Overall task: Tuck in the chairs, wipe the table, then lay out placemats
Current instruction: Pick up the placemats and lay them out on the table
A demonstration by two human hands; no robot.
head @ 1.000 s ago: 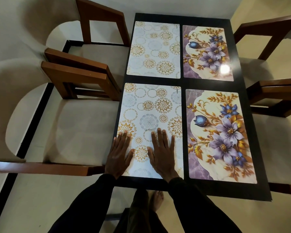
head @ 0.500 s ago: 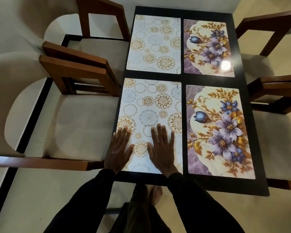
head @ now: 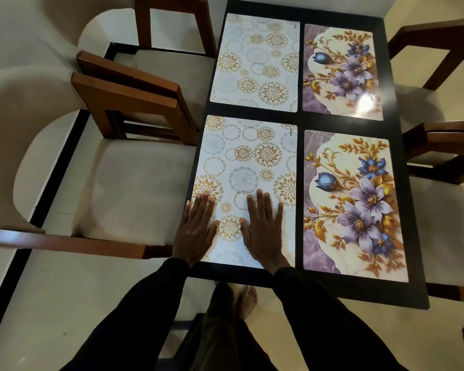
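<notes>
Head view: the white rectangular placemat with gold circle patterns (head: 249, 162) lies at the near left corner of the black tabletop (head: 359, 291), just beside a glossy purple floral placemat (head: 354, 207). The left hand (head: 196, 231) and right hand (head: 263, 231) press flat on its near end, fingers (head: 261, 202) straight and slightly spread, gripping nothing. The mat looks thin, light, bendy and glossy, so probably slippery. It is best slid under flat palms or lifted by pinching a near corner. Its left edge seems to reach the tabletop's rim, though lens distortion leaves that uncertain.
</notes>
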